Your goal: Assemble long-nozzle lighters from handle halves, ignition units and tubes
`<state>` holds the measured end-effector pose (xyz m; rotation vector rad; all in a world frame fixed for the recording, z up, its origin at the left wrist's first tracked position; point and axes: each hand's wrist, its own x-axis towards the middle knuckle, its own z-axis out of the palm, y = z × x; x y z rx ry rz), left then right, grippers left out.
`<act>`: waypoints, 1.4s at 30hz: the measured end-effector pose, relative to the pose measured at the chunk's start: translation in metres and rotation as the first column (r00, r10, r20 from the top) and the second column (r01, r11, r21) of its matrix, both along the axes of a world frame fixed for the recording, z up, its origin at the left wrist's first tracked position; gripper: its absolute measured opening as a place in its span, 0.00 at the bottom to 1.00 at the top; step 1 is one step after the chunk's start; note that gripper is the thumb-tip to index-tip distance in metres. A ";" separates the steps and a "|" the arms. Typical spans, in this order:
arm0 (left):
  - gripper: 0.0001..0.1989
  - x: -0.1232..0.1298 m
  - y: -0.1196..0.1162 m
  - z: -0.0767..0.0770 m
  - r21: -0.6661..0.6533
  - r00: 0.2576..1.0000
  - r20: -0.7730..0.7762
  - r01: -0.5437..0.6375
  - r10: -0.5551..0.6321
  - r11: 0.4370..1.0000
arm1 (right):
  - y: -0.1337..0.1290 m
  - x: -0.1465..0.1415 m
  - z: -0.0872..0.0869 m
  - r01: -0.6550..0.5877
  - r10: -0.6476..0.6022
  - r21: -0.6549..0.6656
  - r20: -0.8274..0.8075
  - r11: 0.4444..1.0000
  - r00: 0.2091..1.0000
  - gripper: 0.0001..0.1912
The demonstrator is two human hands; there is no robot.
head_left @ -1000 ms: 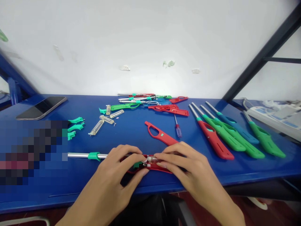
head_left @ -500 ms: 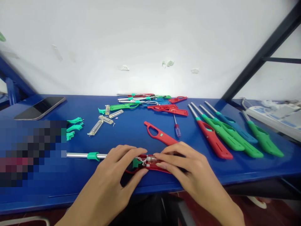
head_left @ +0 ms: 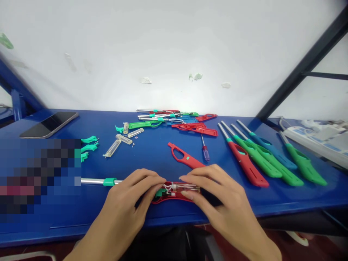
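Note:
An opened red gas lighter half (head_left: 176,196) lies at the table's front edge, its inside facing up. Its metal tube (head_left: 94,181) points left and carries a green collar (head_left: 110,182). My left hand (head_left: 126,204) is pinched on the lighter around the green trigger (head_left: 160,193) and white wires (head_left: 167,187); the fingertips partly hide these parts. At the handle end, my right hand (head_left: 227,197) has thumb and fingers around the shell and the clear fuel tank (head_left: 187,187). Just behind lies the loose red cover half (head_left: 187,159).
Several assembled lighters (head_left: 246,161) lie at the right, near a white power strip (head_left: 312,139). A screwdriver (head_left: 206,153), loose clear tanks (head_left: 112,149), green triggers (head_left: 89,148) and a pile of lighter parts (head_left: 194,127) lie farther back. A phone (head_left: 50,125) is at left.
My left fingers have drawn together over the wires and trigger. My right fingers have spread a little, so more of the clear tank shows. The camera view has shifted slightly.

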<state>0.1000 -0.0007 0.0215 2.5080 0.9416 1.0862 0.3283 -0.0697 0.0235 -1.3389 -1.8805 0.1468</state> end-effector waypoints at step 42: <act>0.10 -0.016 -0.016 -0.007 0.008 0.979 -0.030 -0.200 0.200 0.980 | 0.003 -0.026 -0.008 -0.065 0.073 -0.072 0.113 0.995 0.991 0.10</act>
